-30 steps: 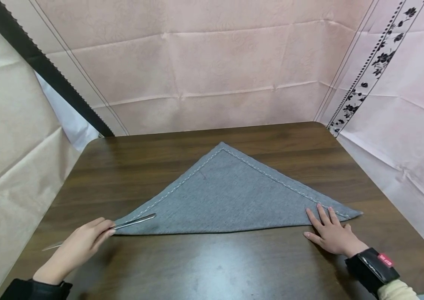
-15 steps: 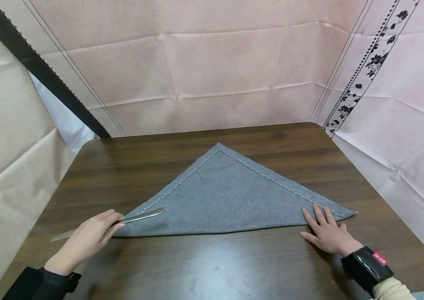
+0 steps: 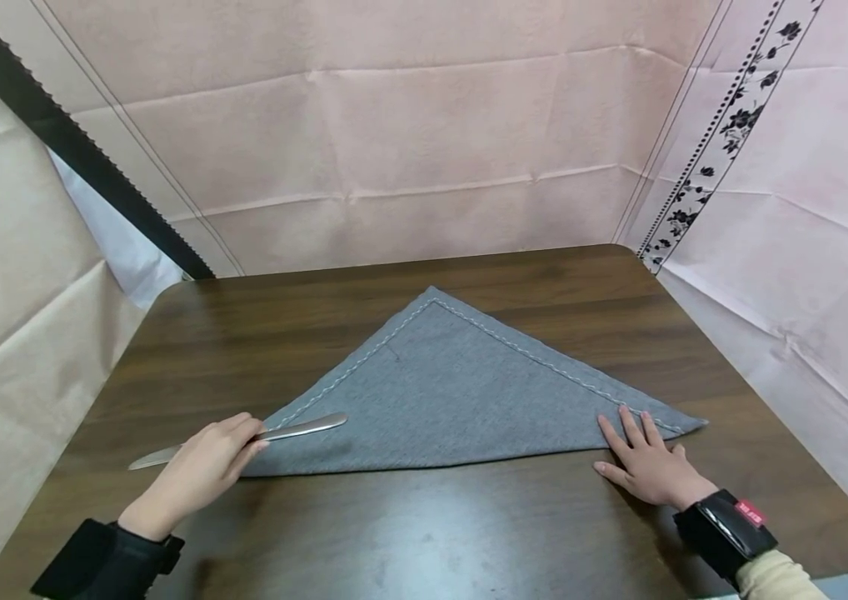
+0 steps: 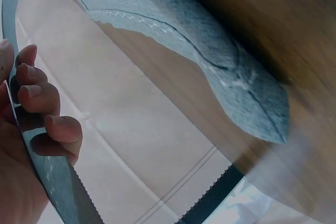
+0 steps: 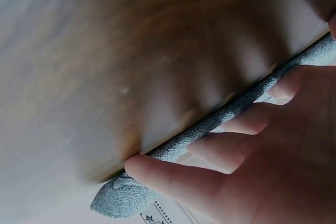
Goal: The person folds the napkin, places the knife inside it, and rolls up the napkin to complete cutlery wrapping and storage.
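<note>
Backing a wood-grain table (image 3: 424, 533), creased sheeting (image 3: 431, 133) hangs; left hand (image 3: 199, 475) grips a knife (image 3: 311, 427), right hand (image 3: 649, 469) lies spread on cloth (image 3: 439, 392)

From the head feed, I am recording moderately bright, fairly even light; a pale glare patch is lying on the desk (image 3: 431, 533) at its near side, and soft shadows are showing under both wrists. On the left wrist feed, the shiny knife (image 4: 52, 177) is mirroring the left fingers (image 4: 41, 98), while the desk is blurring at right. On the right wrist feed, the desk is appearing badly smeared, dark diffuse bands extending from the right fingers (image 5: 168, 174).
</note>
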A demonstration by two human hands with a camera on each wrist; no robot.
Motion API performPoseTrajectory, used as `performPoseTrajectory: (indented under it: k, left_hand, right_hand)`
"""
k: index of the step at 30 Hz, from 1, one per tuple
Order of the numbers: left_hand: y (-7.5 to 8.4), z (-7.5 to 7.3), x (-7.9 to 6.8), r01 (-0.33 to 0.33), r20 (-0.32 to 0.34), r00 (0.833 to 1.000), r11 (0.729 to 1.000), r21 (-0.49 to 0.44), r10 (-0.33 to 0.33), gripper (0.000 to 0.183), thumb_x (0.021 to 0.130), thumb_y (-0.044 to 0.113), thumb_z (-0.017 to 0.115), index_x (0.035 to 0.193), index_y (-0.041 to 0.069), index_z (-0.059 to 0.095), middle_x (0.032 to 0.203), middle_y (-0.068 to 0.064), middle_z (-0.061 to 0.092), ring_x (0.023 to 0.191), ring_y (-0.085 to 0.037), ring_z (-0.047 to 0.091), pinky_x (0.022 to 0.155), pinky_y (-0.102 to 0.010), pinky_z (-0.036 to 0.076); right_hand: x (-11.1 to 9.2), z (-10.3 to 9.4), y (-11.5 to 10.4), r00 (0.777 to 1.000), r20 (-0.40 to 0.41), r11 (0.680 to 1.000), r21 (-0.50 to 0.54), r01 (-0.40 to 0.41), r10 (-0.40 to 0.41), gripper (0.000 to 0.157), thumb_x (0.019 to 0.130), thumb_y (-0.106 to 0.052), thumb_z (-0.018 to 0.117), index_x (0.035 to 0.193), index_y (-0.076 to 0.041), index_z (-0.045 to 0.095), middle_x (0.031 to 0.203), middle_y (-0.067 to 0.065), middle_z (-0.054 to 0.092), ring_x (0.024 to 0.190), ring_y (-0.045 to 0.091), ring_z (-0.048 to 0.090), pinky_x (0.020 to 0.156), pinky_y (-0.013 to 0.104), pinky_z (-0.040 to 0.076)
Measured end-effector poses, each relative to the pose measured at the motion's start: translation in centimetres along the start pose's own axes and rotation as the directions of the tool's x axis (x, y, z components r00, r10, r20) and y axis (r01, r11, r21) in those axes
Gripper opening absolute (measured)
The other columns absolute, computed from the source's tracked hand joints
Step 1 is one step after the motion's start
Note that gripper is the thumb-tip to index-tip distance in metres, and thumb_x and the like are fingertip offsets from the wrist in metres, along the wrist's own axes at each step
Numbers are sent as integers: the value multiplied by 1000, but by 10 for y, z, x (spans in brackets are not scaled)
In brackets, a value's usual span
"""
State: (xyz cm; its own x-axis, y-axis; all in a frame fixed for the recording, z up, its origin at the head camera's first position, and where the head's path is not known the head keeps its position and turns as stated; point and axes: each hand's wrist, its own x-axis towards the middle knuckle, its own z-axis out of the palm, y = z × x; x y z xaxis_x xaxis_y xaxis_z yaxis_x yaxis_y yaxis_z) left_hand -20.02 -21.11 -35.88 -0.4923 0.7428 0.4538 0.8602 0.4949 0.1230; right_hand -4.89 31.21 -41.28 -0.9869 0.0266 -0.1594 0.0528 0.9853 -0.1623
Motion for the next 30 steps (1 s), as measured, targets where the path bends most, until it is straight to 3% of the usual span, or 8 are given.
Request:
performPoseTrajectory:
  k: [3, 10, 16, 22, 30]
  left_hand:
    - [3, 2, 5, -6, 1, 1000, 1000, -7, 6, 6, 85, 14, 62, 84, 10, 58, 74, 13, 42, 60, 2, 35, 53, -17, 33]
    - [10, 7, 15, 7, 26, 1000, 1000, -9, -7, 13, 78, 5, 68, 86, 10, 58, 76, 12, 45, 61, 2, 37, 53, -18, 34]
    - [15, 10, 19, 33, 63, 998, 999, -29, -31, 11, 81, 7, 66, 87, 11, 58, 78, 12, 48, 62, 2, 37, 54, -18, 34]
    - [17, 14, 26, 22, 73, 997, 999, -29, -20, 18, 76, 2, 69, 86, 11, 58, 77, 12, 47, 61, 1, 37, 53, -19, 34]
    - [20, 21, 35, -14, 71, 997, 997, -73, 19, 13, 80, 6, 66, 86, 11, 56, 76, 13, 42, 60, 2, 34, 54, -17, 32]
  right_hand:
    - [-1, 0, 1, 1000, -7, 1000, -2, -5, 5, 73, 87, -52, 47, 138, -1, 34, 140, 32, 20, 124, 55, 15, 77, 76, 23]
    - [-2, -1, -1, 1000, -3, 1000, -1, -5, 5, 73, 88, -50, 48, 139, -1, 33, 141, 32, 19, 125, 55, 14, 77, 76, 22]
    - [-2, -2, -4, 1000, 3, 1000, -3, -1, 1, 73, 88, -51, 48, 139, -1, 33, 141, 32, 19, 124, 55, 14, 77, 76, 22]
    - [-2, -2, -4, 1000, 8, 1000, 7, -7, 7, 72, 88, -50, 48, 140, -2, 32, 142, 31, 18, 125, 55, 13, 77, 76, 22]
    - [-4, -1, -5, 1000, 0, 1000, 10, -8, 8, 71, 88, -48, 49, 140, -3, 31, 142, 31, 17, 126, 54, 12, 79, 76, 21]
